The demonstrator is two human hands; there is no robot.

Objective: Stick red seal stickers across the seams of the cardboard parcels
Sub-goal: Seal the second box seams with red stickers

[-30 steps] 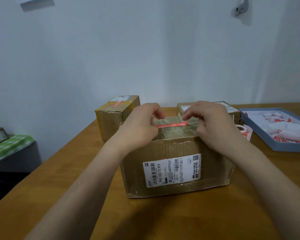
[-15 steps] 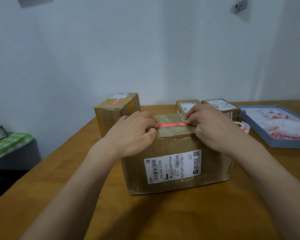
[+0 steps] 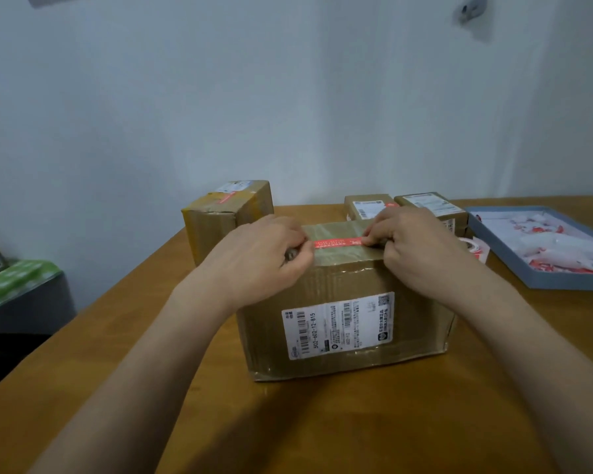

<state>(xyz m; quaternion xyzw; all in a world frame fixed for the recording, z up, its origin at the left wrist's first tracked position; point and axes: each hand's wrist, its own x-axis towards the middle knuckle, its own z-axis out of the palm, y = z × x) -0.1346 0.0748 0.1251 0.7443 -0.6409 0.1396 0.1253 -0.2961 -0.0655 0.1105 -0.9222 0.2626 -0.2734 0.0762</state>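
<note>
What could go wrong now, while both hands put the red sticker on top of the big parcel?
1. The red sticker lies on glossy clear tape on the big parcel; it may bond weakly there.
2. The left hand and right hand pinch its two ends; uneven pressing could leave a wrinkle or a tilt.
3. Fingers on the glue side could make the ends lift later.

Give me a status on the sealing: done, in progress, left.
Done: the tall parcel at back left already wears a red sticker. In hand: the left hand and right hand hold the ends of a red seal sticker on top of the front parcel. Left: two small parcels behind; whether they carry seals is unclear.
</note>
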